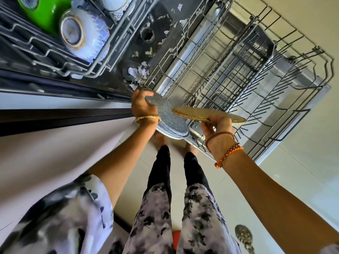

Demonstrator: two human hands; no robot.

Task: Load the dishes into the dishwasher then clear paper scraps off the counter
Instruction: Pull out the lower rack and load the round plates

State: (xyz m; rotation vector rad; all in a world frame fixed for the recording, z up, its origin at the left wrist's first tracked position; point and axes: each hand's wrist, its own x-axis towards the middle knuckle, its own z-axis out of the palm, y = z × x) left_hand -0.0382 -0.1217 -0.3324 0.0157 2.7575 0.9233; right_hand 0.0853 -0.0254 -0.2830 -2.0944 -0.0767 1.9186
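While over the empty lower rack (247, 74): left hand (142, 105) gripping silver plate (170, 121); right hand (217, 125) pinching gold plate (207, 114); rims touching; paper scraps (139, 74) nearby.

dark counter (161, 21), paper scraps (139, 74)

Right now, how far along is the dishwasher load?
Done: green bowl and white bowl sit in the upper rack. In hand: left hand holds a silver plate, right hand a gold plate, above the bare lower rack. Left: both plates, then the paper scraps.
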